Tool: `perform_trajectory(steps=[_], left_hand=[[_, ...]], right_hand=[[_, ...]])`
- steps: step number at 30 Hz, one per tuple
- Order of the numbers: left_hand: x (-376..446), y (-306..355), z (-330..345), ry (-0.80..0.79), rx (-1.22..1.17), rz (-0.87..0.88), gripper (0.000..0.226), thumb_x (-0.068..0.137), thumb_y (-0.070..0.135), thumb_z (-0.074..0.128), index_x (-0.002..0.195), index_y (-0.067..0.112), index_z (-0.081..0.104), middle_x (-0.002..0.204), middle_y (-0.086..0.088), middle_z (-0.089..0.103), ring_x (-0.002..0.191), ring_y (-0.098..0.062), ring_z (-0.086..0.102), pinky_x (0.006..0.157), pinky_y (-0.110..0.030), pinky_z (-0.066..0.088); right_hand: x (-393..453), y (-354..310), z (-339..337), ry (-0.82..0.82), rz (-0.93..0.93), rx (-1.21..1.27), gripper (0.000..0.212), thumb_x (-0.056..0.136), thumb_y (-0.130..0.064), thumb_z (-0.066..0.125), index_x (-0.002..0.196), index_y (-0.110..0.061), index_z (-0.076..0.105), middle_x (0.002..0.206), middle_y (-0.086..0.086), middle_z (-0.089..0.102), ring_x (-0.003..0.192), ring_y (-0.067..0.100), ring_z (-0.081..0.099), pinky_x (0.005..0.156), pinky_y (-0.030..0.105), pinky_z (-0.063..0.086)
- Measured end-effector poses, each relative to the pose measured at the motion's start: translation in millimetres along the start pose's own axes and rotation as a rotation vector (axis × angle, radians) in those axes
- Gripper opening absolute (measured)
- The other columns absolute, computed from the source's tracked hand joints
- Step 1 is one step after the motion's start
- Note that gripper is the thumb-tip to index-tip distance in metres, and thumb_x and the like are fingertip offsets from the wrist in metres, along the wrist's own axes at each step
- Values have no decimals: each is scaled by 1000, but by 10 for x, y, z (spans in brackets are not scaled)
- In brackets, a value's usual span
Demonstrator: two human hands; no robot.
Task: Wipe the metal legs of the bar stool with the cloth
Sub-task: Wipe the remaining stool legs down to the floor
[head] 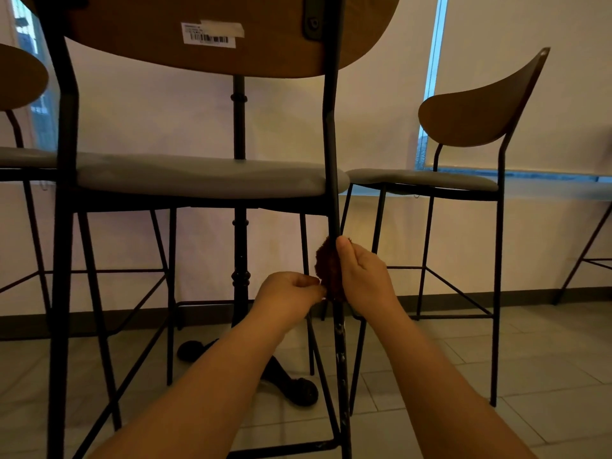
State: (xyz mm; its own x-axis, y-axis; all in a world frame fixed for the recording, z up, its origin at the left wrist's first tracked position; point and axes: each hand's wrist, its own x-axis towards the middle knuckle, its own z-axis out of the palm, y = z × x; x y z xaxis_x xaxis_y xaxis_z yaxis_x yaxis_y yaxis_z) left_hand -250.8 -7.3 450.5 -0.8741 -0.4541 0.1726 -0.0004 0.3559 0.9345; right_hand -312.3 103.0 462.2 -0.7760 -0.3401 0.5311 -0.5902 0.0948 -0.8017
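Note:
A bar stool with a wooden backrest [215, 34], a grey seat and black metal legs stands right in front of me. Its rear right leg [332, 160] runs down the middle of the view. A dark brown cloth [326, 263] is wrapped around that leg just below the seat. My right hand [362, 276] grips the cloth against the leg, thumb pointing up. My left hand [291, 289] pinches the cloth's lower edge from the left side. Below the hands the leg [341, 359] shows pale scuff marks.
A second stool [463, 180] stands to the right and part of a third [20, 160] at the far left. A black table pedestal [240, 260] with spreading feet rises behind the near stool. The floor is pale tile; blinds cover the windows behind.

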Motion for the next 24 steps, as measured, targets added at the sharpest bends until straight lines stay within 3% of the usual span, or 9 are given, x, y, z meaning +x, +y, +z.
perform_trajectory(steps=[3,6,9,13,17,20,24], left_hand=[[47,31,-64,89,-17,70,27,90,28,58,116,20,64,108,2,65,83,-6,56,65,-16,42],[92,101,-118,156,-68,148,27,93,34,51,118,26,61,112,7,62,85,-1,51,62,-10,34],[126,165,-96,141,-91,250,32,94,38,47,124,30,57,109,16,57,84,7,48,63,-6,31],[128,199,-2,78,-151,316,32,95,37,46,124,29,58,93,26,55,79,15,49,53,5,37],[146,208,70,68,-232,294,29,93,35,51,120,30,60,90,28,56,79,12,51,50,6,36],[175,247,86,71,-258,275,23,91,32,56,113,32,62,86,29,55,76,12,50,47,7,35],[226,287,47,36,-244,272,25,89,25,60,114,25,64,86,26,59,75,11,53,48,5,37]], right_hand=[[-82,85,-9,-168,-19,220,21,102,-31,33,110,-39,51,102,-13,57,85,-1,60,61,9,50],[-123,201,6,-184,-11,231,48,100,-21,42,144,-32,26,124,-12,48,108,2,52,79,18,52],[-112,236,59,-33,-17,188,31,97,-24,50,126,-25,40,115,-6,58,107,14,60,80,27,56],[-72,252,128,60,-104,93,16,97,-34,47,111,-28,54,87,-16,64,81,-6,65,61,12,53],[-85,283,116,64,-11,204,28,99,-40,39,95,-27,64,78,-9,67,69,0,67,53,12,50],[-147,370,107,45,69,198,34,100,-42,33,103,-26,63,95,0,67,87,10,66,61,14,52],[-325,433,255,17,-123,103,32,100,-33,36,131,-32,45,119,-6,56,108,5,56,88,25,51]])
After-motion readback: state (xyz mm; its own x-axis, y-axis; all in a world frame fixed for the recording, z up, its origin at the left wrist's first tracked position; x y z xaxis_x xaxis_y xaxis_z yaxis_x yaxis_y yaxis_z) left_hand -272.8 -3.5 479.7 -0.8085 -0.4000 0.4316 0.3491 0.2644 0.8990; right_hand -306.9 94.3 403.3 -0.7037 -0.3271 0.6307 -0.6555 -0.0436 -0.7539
